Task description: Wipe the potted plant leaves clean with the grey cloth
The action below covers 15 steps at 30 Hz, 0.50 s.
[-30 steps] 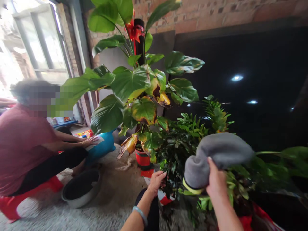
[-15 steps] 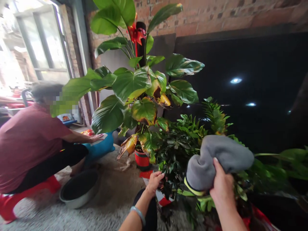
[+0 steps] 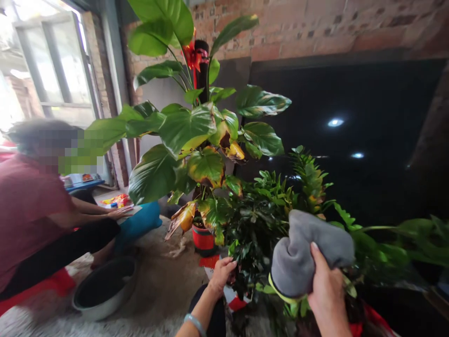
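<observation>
My right hand [image 3: 326, 288] is closed on a grey cloth with a yellow edge [image 3: 305, 250], pressed against the leaves of a low bushy plant [image 3: 261, 224]. Lower and further left, my left hand [image 3: 220, 276], a pale bangle on its wrist, reaches into the dark foliage with curled fingers; what they pinch is hidden among the leaves. Behind stands a tall plant with large green and yellowing leaves [image 3: 189, 126] in a red pot [image 3: 202, 238], with a red bow [image 3: 194, 52] on its dark pole.
Another person in a red top [image 3: 31, 210] squats at the left, a hand on a blue object [image 3: 140, 222]. A grey basin [image 3: 103, 290] sits on the floor. A brick wall, a large dark panel [image 3: 351, 131] and a window [image 3: 52, 65] stand behind.
My right hand and the cloth have slid slightly down and left on the leaves. The view has tilted a little; the other person's hand stays on the blue object.
</observation>
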Motion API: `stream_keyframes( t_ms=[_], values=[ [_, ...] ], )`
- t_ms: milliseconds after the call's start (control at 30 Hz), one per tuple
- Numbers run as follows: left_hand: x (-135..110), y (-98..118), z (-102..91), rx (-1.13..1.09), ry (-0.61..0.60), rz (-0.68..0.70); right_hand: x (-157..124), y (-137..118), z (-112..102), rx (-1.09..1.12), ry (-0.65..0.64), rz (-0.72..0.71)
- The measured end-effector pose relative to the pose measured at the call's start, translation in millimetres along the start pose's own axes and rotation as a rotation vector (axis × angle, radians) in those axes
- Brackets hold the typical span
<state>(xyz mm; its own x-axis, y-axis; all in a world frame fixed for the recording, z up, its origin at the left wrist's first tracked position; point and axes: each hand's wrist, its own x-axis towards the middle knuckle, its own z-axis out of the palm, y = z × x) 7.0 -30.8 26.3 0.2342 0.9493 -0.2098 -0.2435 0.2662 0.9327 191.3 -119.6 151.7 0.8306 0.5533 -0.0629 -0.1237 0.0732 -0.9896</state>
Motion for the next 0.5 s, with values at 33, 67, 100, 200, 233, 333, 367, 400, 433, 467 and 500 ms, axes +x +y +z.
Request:
stream_keyframes(
  t_ms=[33,67,100,200,233,333,367,400,433,467,500],
  values=[
    [1.6,-1.6,0.1,0.007,-0.002,0.0,5.8,-4.6,10.3,0.014,0.011,0.04],
    [3.8,-3.6,-0.1,0.014,-0.001,0.001,7.9,-4.8,20.0,0.017,-0.031,0.109],
    [6.6,-5.9,-0.8,0.018,0.001,0.004,6.1,-0.2,27.7,0.015,-0.137,0.176],
    [14.9,-11.8,-5.0,0.044,0.0,0.015,-16.6,33.9,31.6,-0.072,-0.504,0.303],
    [16.1,-12.6,-6.6,0.056,-0.005,0.025,-27.1,46.2,26.3,-0.134,-0.556,0.304],
    [13.0,-10.2,-8.6,0.068,-0.001,0.06,-53.3,59.0,0.9,-0.29,-0.469,0.264],
    [10.4,-8.0,-7.5,0.06,0.005,0.058,-56.8,52.5,-6.3,-0.295,-0.389,0.251],
    [7.7,-5.2,-5.7,0.049,0.014,0.046,-56.3,41.8,-11.0,-0.271,-0.299,0.223],
    [5.2,-2.4,-3.2,0.04,0.025,0.023,-51.7,28.7,-12.5,-0.22,-0.209,0.171],
    [3.1,0.2,-0.6,0.03,0.033,0.001,-43.8,15.1,-10.9,-0.153,-0.128,0.106],
    [1.3,2.2,1.9,0.023,0.039,-0.016,-33.7,3.0,-6.5,-0.09,-0.047,0.039]
  ],
)
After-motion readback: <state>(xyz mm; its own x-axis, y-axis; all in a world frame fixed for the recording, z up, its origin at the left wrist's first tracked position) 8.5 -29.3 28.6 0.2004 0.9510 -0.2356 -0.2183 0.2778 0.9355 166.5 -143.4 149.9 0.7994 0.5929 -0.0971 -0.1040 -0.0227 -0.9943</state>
